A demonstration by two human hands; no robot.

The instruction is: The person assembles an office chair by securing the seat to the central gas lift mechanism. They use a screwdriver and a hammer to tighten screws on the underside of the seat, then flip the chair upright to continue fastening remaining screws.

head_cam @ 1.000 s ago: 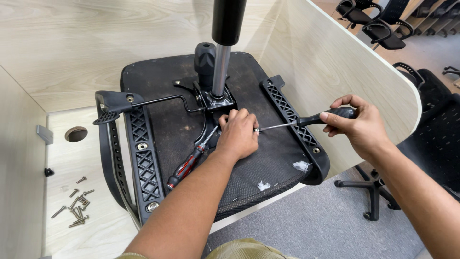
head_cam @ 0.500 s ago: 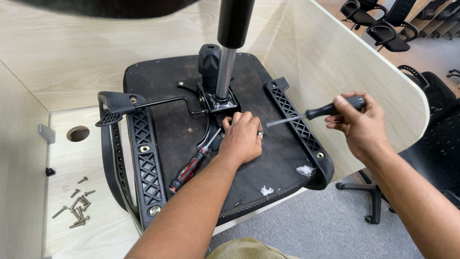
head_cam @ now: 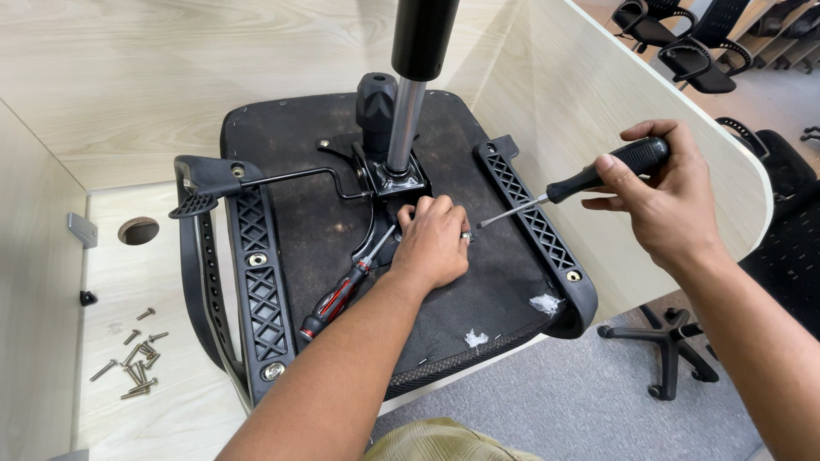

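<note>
An upturned black office chair seat [head_cam: 316, 222] lies on a light wooden desk, its gas cylinder [head_cam: 408, 102] standing up from the metal mechanism plate [head_cam: 395, 181]. My left hand [head_cam: 434, 242] rests on the seat underside by that plate, fingertips pressed near a screw. My right hand [head_cam: 662, 198] grips a black-handled screwdriver [head_cam: 589, 177], lifted off the seat, its tip pointing down-left toward my left hand. A second screwdriver with a red-and-black handle [head_cam: 342, 294] lies on the seat beside my left wrist.
Several loose screws [head_cam: 132, 357] lie on the desk [head_cam: 111, 282] at the left, near a round cable hole [head_cam: 137, 230]. Wooden partitions [head_cam: 581, 94] wall the desk. Black armrest brackets [head_cam: 256, 282] flank the seat. Other chairs [head_cam: 683, 43] and a star base [head_cam: 666, 346] stand at the right.
My right hand has lifted the black-handled screwdriver up and to the right, away from the screw spot. My left hand has stayed on the seat by the plate.
</note>
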